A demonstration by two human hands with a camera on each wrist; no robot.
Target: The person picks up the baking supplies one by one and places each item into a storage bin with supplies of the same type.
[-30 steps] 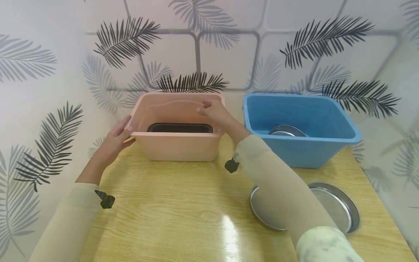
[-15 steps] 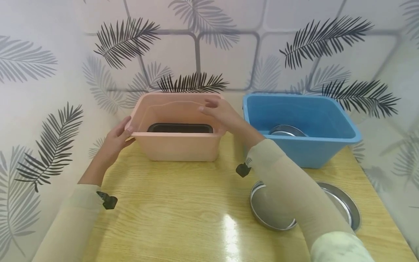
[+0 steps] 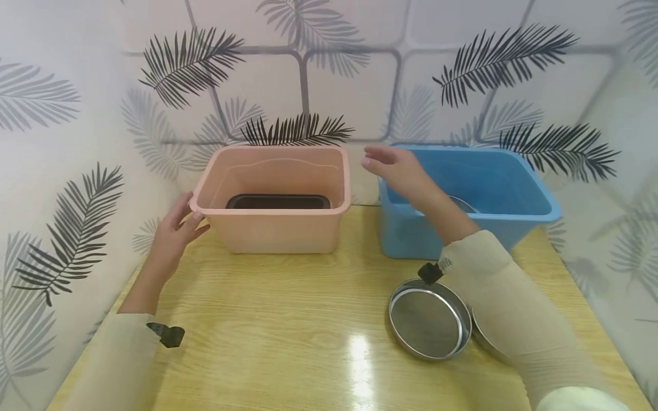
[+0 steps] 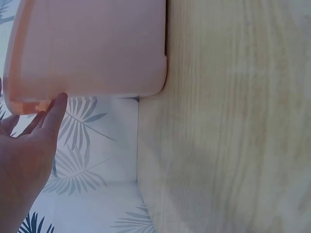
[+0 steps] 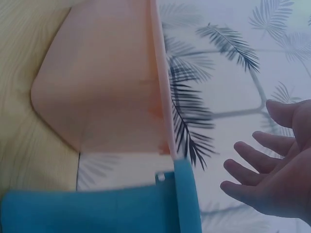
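Observation:
A pink plastic tub [image 3: 277, 231] stands at the back left of the table, with a dark rectangular tray [image 3: 277, 201] on its bottom. My left hand [image 3: 175, 234] is at the tub's left rim; in the left wrist view its fingertips [image 4: 60, 99] reach right to the rim's corner, fingers loosely extended. Over the left end of a blue plastic tub [image 3: 514, 182] my right hand [image 3: 406, 174] is raised, its fingers spread and holding nothing. Inside the blue tub lies a round metal pan [image 3: 462, 204], partly hidden by my right forearm.
Two round metal pans lie at the table's front right: one pan [image 3: 429, 322] in full view, the other pan [image 3: 485, 337] mostly under my right sleeve. A leaf-patterned wall [image 3: 349, 91] rises directly behind both tubs. Wooden tabletop [image 3: 257, 325] spreads in front of the pink tub.
My right hand has moved right, from above the pink tub to over the blue tub's left end. The left hand stays by the pink rim, its fingers a little looser.

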